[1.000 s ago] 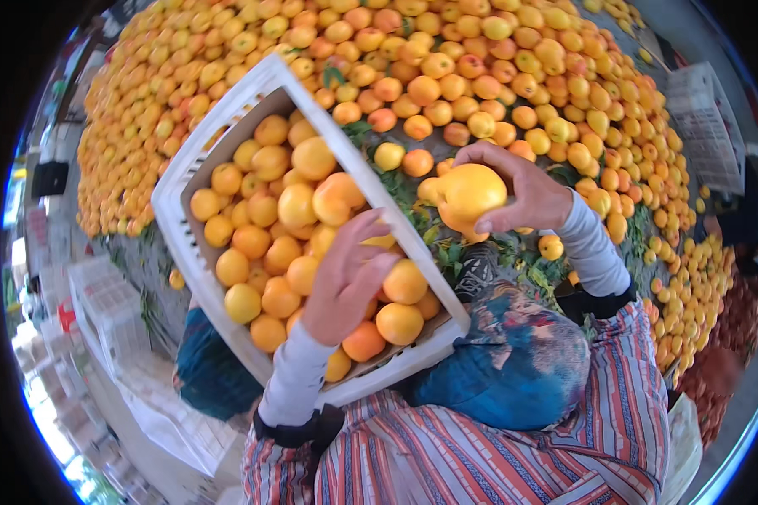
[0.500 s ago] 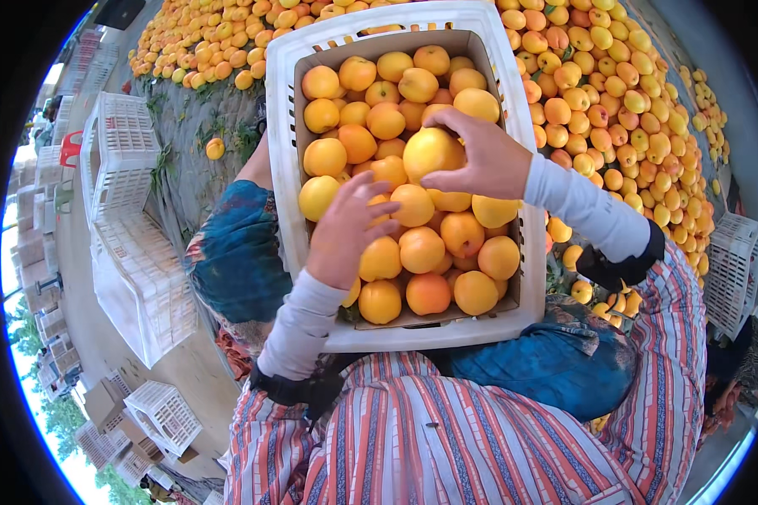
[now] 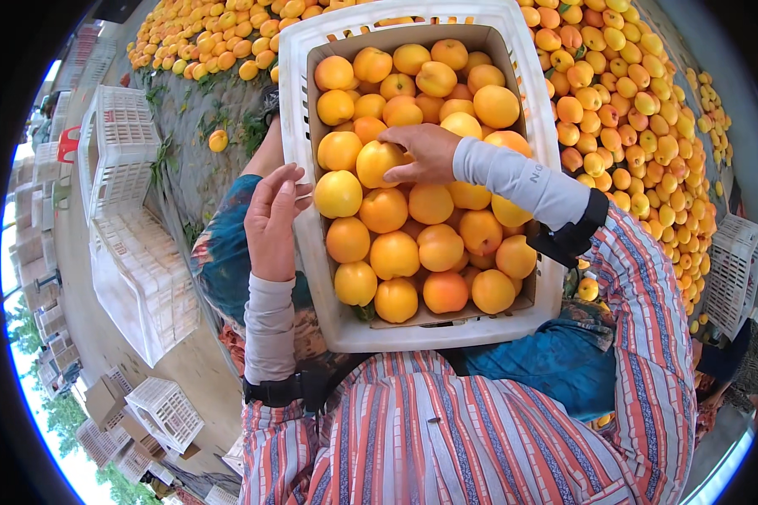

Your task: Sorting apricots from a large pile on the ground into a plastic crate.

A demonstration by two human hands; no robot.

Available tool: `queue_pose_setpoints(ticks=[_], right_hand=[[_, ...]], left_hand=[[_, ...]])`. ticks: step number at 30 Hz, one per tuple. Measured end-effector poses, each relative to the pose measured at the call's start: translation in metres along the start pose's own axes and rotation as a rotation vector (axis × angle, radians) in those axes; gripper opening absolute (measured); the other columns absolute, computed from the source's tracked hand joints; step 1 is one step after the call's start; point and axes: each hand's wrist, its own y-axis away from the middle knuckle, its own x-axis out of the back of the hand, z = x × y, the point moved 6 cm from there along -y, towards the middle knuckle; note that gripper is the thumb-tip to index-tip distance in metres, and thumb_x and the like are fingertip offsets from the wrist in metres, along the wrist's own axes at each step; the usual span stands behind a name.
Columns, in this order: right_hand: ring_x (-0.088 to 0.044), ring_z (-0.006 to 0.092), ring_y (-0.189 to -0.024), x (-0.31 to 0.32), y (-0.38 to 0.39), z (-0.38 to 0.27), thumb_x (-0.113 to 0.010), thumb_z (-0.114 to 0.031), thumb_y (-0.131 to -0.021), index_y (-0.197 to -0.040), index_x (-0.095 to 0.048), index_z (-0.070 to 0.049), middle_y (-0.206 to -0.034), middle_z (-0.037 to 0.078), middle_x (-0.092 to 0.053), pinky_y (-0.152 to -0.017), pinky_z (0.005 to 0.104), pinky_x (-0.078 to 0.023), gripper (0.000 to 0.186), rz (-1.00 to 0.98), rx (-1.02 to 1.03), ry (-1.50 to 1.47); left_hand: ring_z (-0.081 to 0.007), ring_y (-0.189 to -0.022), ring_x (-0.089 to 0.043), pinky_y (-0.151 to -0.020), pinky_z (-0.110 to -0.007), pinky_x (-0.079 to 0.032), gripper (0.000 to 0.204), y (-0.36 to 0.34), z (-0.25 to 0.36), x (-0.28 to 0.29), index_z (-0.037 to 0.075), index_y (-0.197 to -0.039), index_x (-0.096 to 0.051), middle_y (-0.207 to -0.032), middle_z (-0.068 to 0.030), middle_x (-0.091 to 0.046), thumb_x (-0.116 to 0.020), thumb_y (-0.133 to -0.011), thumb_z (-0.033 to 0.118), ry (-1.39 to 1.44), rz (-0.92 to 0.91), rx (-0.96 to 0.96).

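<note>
A white plastic crate lined with cardboard rests across my lap, filled with yellow-orange peaches. My right hand reaches in from the right, its fingers and thumb around one peach in the left middle part of the crate. That peach sits among the others, and the hand covers part of it. Just at the crate's left rim is my left hand, palm turned up, fingers loosely bent and apart, with no fruit in it.
A large heap of peaches lies beyond and to the right of the crate. White crates stand on the left, with another crate lower down. One loose peach lies on the grey ground sheet. A crate stands far right.
My right hand has moved left and down with the peach, setting it among the others. My left hand has drawn back leftward from over the fruit to the crate's rim.
</note>
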Motion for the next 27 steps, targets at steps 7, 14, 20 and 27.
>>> queue_pose_setpoints(ticks=[7, 14, 20, 27], right_hand=[[-0.056, 0.0297, -0.1, 0.106, 0.041, 0.003, -0.057, -0.034, -0.083, -0.118, -0.045, 0.003, -0.11, 0.02, -0.055, -0.087, 0.0351, -0.045, 0.053, 0.263, 0.117, 0.126], [-0.059, 0.0228, -0.094, 0.153, 0.25, 0.131, -0.054, -0.043, -0.083, -0.114, -0.053, -0.002, -0.103, 0.013, -0.061, -0.079, 0.0338, -0.047, 0.051, 0.591, -0.454, -0.306], [-0.059, 0.0342, -0.081, -0.072, 0.386, 0.176, -0.055, -0.035, -0.08, -0.101, -0.055, -0.005, -0.09, 0.015, -0.061, -0.071, 0.0418, -0.047, 0.036, 0.463, -0.869, -0.147], [-0.056, 0.0353, -0.088, -0.16, 0.448, 0.168, -0.057, -0.032, -0.077, -0.1, -0.056, -0.004, -0.094, 0.018, -0.059, -0.076, 0.0425, -0.045, 0.037, 0.702, -1.045, -0.311]], left_hand=[[-0.018, -0.098, -0.055, -0.087, -0.026, -0.042, 0.023, -0.014, 0.017, -0.058, -0.001, -0.109, -0.055, -0.107, -0.0095, -0.057, -0.049, -0.088, 0.009, -0.574, -0.193, -0.354], [-0.0342, -0.099, -0.053, -0.086, -0.037, -0.041, 0.023, -0.014, 0.018, -0.128, -0.002, -0.103, -0.056, -0.102, -0.0182, -0.057, -0.053, -0.083, 0.009, -0.875, -0.358, -0.681], [-0.0345, -0.102, -0.051, -0.089, -0.039, -0.04, 0.026, -0.004, -0.002, -0.18, -0.005, -0.105, -0.055, -0.107, -0.0196, -0.055, -0.05, -0.085, 0.01, -1.009, -0.584, -0.661], [-0.031, -0.104, -0.049, -0.091, -0.038, -0.037, 0.025, 0.003, -0.013, -0.195, -0.005, -0.108, -0.053, -0.11, -0.0174, -0.054, -0.048, -0.087, 0.009, -1.091, -0.614, -0.654]])
